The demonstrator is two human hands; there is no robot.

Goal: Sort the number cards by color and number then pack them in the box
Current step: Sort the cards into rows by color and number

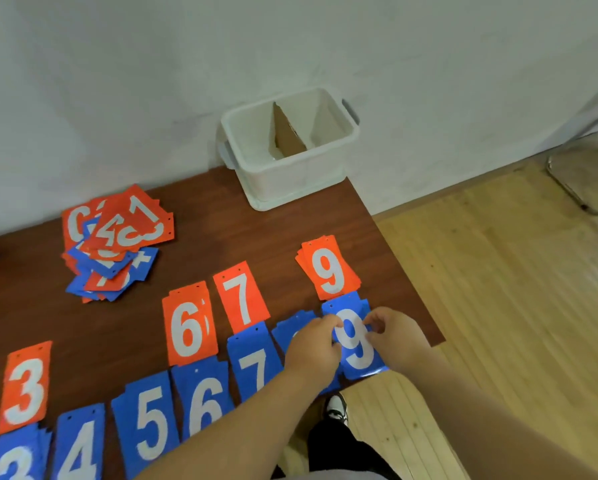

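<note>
Two rows of cards are laid on the brown table (221, 233): orange behind, blue in front, nos. rising to the R. At far L an orange 3 (25, 386) is seen, w/ a blue 3 (13, 462) in front of it, cut by the frame edge. Next come a blue 4 (79, 448) and a blue 5 (148, 420). Further back, nr the wall, an unsorted pile (114, 240) of mixed orange & blue cards is heaped. An orange 6 (190, 327) is set behind a blue 6 (204, 400), and an orange 7 (242, 296) behind a blue 7 (256, 362).

The white box (290, 181) stands at the table's back R corner by the wall, split by a cardboard divider (285, 133).

A blue card (290, 327) is mostly hidden by the L hand (313, 348); its no. can't be read. The blue 9 (354, 341), at the table's front R edge, is pinched on its L side by the L hand's curled fingers and on its R side by the R hand (398, 337). Whether it's lifted or flat can't be told. Orange 9 cards (328, 268) are stacked just behind it, touching its top.
</note>
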